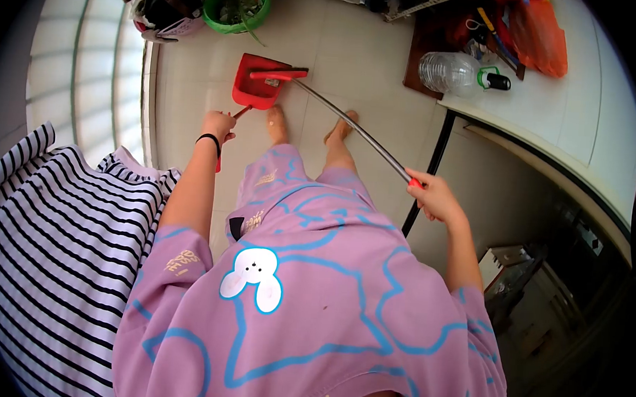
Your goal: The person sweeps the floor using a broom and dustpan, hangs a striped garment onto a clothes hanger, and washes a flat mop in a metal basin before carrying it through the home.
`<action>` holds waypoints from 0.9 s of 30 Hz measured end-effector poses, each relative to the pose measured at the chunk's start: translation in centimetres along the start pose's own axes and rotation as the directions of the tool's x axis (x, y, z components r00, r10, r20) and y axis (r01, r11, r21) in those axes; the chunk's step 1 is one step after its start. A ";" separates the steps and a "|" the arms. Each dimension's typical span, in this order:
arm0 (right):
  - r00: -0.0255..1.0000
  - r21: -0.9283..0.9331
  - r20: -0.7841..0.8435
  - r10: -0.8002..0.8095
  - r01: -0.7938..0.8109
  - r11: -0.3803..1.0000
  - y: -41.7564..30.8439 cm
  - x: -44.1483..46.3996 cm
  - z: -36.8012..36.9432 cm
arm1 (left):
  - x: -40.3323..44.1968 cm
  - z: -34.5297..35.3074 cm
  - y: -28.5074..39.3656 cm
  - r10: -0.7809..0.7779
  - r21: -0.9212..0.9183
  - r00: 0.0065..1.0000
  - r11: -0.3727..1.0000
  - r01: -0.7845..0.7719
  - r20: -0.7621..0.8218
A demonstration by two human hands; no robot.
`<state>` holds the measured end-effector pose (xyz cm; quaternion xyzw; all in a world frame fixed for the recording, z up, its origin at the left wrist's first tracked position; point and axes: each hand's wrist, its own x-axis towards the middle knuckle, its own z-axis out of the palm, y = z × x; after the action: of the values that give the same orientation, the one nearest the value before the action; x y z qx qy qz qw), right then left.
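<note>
My left hand (220,126) is closed around the handle of a red dustpan (250,96), which is near the tiled floor in front of my feet. In my right hand (435,197) I grip the red end of a broom (358,130) with a long metal pole. The pole slants away to the left, and its red head lies over the dustpan's open part. A small greyish bit (272,82) shows in the pan beside the broom head; I cannot make out what it is.
A green basin (235,24) with a plant stands ahead, next to a basket of dark things (171,7). On the right, a white tabletop (582,105) holds a clear plastic jug (448,73) and an orange bag (537,39). Striped cloth (68,234) hangs at left.
</note>
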<state>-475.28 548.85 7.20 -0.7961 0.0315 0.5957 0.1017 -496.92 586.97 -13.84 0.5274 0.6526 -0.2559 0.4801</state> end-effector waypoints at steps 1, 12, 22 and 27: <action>1.000 0.088 -0.013 0.004 -0.003 0.996 1.8 -0.5 1.0 | 0.2 0.0 -0.6 0.005 0.015 1.000 1.000 -0.005 0.004; 0.972 0.468 -0.224 0.075 0.039 0.883 11.1 0.8 5.6 | -4.1 -5.6 -4.6 0.132 0.253 0.991 0.959 -0.131 0.012; 0.957 0.705 -0.239 0.162 0.057 0.707 13.4 3.7 8.4 | -4.5 -5.4 -2.3 0.349 0.552 0.931 0.757 -0.348 0.109; 0.966 0.403 -0.218 0.140 -0.041 0.914 11.1 0.1 15.6 | -3.1 -3.2 -2.2 0.324 0.630 0.936 0.702 -0.333 0.135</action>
<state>-491.89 541.17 1.52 -0.8235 0.2001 0.4795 0.2277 -500.19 587.60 -10.14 0.7654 0.4168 -0.3780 0.3123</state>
